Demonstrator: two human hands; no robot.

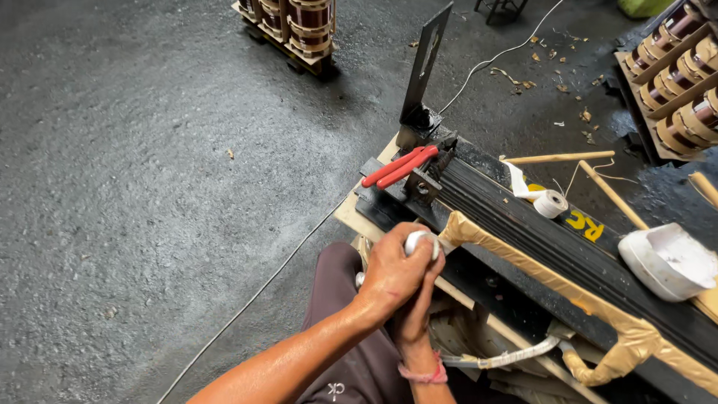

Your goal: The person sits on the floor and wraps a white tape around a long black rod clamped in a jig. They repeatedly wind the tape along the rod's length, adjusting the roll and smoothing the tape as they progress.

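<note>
- The white tape roll [416,241] sits just below the middle of the view, pressed against the near end of the tan-wrapped lead [523,263] where that lead meets the black laminated core [538,224].
- Your left hand [393,275] is clenched over the roll from the 8 o'clock side — fingers curled tight around it, only a sliver of white showing at the knuckles.
- Your right hand [413,314] is tucked under the left, at its 5 o'clock, with a pink band at the wrist; it is mostly hidden, so you cannot tell what its fingers grip.
- The tan-wrapped lead runs from the roll toward 4 o'clock along the core's near edge, ending in a crumpled bend near the lower right corner.
- At 12 o'clock from your hands, red-handled pliers [400,166] lie on the core's end, beside a black upright bracket [424,63].
- At 2 o'clock, a second, smaller tape roll [551,203] rests on top of the core, its loose tail trailing back.
- At 3 o'clock, near the right edge, a white bowl-shaped container [666,262] sits on the core — bamboo sticks [591,168] lie just beyond it.
- Copper-wound coils [299,22] stand on a pallet at 11 o'clock, well apart on the grey floor [149,187].
</note>
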